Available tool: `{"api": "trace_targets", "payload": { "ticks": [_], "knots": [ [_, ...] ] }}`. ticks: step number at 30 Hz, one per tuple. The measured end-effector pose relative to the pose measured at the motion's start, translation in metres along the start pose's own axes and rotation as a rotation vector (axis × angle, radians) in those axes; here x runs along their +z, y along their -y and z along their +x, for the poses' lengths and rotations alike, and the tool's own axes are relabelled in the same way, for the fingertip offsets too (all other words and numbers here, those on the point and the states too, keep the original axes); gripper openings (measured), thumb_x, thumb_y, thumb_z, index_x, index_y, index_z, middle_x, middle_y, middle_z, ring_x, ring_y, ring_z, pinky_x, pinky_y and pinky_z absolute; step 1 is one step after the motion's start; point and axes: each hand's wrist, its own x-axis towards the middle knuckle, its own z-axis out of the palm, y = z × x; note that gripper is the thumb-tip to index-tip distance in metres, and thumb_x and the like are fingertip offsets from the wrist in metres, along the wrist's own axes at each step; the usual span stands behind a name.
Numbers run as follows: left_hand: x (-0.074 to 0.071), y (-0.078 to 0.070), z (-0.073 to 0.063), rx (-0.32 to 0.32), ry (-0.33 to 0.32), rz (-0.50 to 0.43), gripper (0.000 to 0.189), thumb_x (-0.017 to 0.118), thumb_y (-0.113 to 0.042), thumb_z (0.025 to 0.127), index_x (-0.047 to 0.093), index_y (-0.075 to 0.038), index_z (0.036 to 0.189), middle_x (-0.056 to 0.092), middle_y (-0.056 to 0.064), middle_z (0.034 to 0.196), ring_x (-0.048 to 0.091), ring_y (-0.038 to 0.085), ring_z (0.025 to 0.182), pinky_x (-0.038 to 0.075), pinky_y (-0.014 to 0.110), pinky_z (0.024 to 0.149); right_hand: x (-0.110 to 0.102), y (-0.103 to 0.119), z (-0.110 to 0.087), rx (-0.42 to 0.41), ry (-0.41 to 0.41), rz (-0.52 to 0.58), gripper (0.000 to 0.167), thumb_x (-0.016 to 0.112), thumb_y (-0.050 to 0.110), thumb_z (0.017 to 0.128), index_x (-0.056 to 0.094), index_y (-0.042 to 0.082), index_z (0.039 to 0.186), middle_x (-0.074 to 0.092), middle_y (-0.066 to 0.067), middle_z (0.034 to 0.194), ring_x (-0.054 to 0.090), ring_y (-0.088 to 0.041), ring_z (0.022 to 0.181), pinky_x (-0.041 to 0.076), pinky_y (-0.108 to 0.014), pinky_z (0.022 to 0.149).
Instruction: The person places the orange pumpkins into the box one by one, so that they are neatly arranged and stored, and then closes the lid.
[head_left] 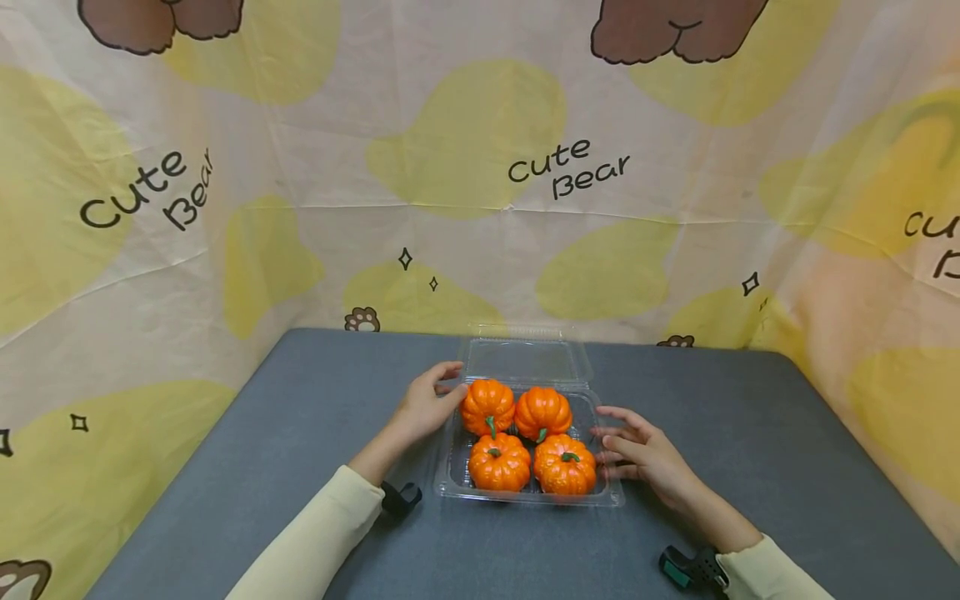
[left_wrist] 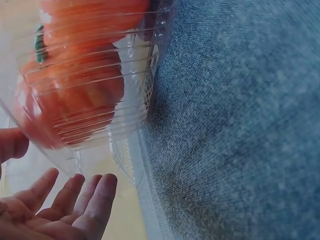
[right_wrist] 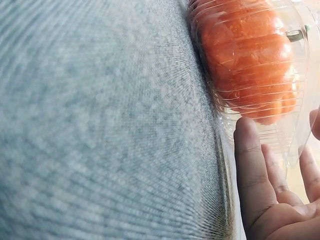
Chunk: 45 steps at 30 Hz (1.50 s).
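Note:
Several small orange pumpkins with green stems sit in a clear plastic clamshell box, its lid folded back behind it. At the box's back left corner is my left hand, its thumb close to the rim and its fingers loosely extended. My right hand is at the box's right side with fingers spread along the wall. In the right wrist view, a fingertip lies against or very near the ribbed wall; contact cannot be told for certain. Neither hand grips anything visible.
The box stands on a grey-blue cloth-covered table. Behind and beside the table hangs a pale curtain with yellow patches and bear prints. A dark wrist camera is strapped at the left wrist, another at the right.

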Motion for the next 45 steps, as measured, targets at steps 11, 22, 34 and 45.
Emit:
{"api": "trace_targets", "payload": {
  "ticks": [11,22,34,45],
  "knots": [
    [0.002,0.007,0.014,0.006,-0.046,-0.028,0.043,0.062,-0.019,0.091,0.057,-0.004,0.13,0.059,0.02,0.129,0.064,0.037,0.108,0.054,0.046,0.088,0.0,0.0,0.0,-0.001,-0.002,-0.007,0.057,0.058,0.018,0.096,0.032,0.006,0.146,0.056,-0.024,0.133,0.07,-0.017,0.09,0.059,-0.04,0.076],
    [0.005,0.011,0.024,-0.026,-0.043,0.004,0.043,0.063,-0.018,0.091,0.057,-0.003,0.13,0.06,0.021,0.127,0.063,0.04,0.109,0.053,0.047,0.09,0.001,0.001,0.0,0.009,-0.009,-0.007,0.055,0.057,0.017,0.097,0.033,0.006,0.145,0.057,-0.023,0.132,0.071,-0.017,0.089,0.059,-0.04,0.076],
    [0.01,0.015,0.03,-0.041,-0.029,-0.013,0.042,0.064,-0.017,0.09,0.058,-0.002,0.128,0.061,0.017,0.127,0.064,0.036,0.11,0.055,0.042,0.087,0.001,-0.001,0.0,0.01,-0.012,-0.002,0.056,0.057,0.017,0.096,0.033,0.006,0.146,0.058,-0.021,0.131,0.071,-0.017,0.09,0.059,-0.04,0.076],
    [0.01,0.014,0.031,-0.025,-0.056,-0.039,0.043,0.067,-0.013,0.087,0.058,0.001,0.127,0.061,0.019,0.125,0.065,0.037,0.106,0.056,0.042,0.083,0.001,-0.001,0.0,0.006,-0.015,0.0,0.057,0.058,0.019,0.096,0.033,0.007,0.146,0.056,-0.022,0.133,0.07,-0.017,0.09,0.059,-0.04,0.076]
  ]
}}
